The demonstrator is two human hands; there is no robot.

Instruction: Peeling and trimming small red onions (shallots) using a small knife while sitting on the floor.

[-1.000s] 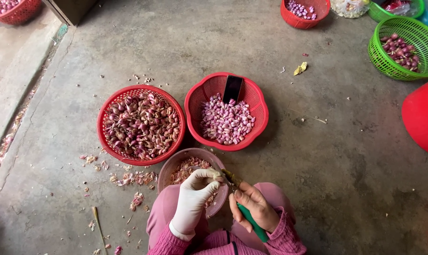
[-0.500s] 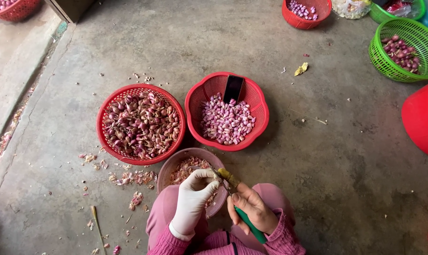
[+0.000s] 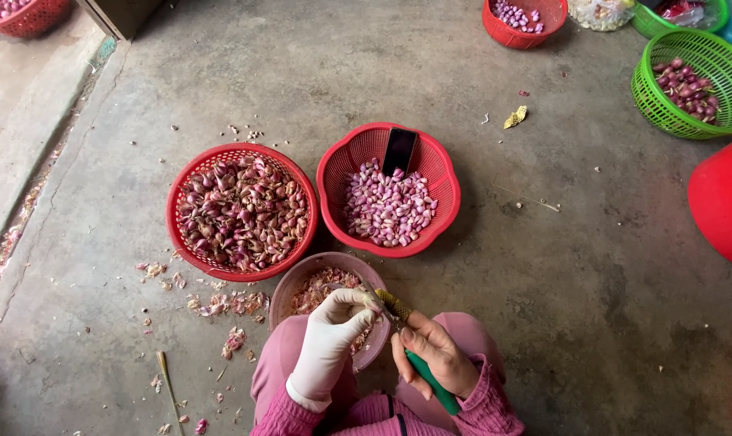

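Compared with half a second ago, almost no change: both hands kept close together over the pink bowl [image 3: 301,278], only slightly shifted; baskets and floor unchanged.

Left hand [image 3: 331,337], in a white glove, closed with fingertips pinched around a small shallot [image 3: 371,300], mostly hidden by the fingers. Right hand [image 3: 432,353], bare, closed around the green handle of a small knife [image 3: 425,374], handle running down toward the wrist, wrapped part near the blade touching or just beside the shallot; cannot tell exactly. Shallot held between both hands, above the near rim of the pink bowl with peels inside.

Beyond the bowl, on the concrete floor [image 3: 543,266]: red basket of unpeeled shallots [image 3: 242,212] on the left, and just beside it red basket of peeled shallots [image 3: 388,190] with a dark phone [image 3: 399,150] leaning inside. Loose peels [image 3: 228,304] scattered left of the bowl. Green basket [image 3: 689,83] well apart at upper right.
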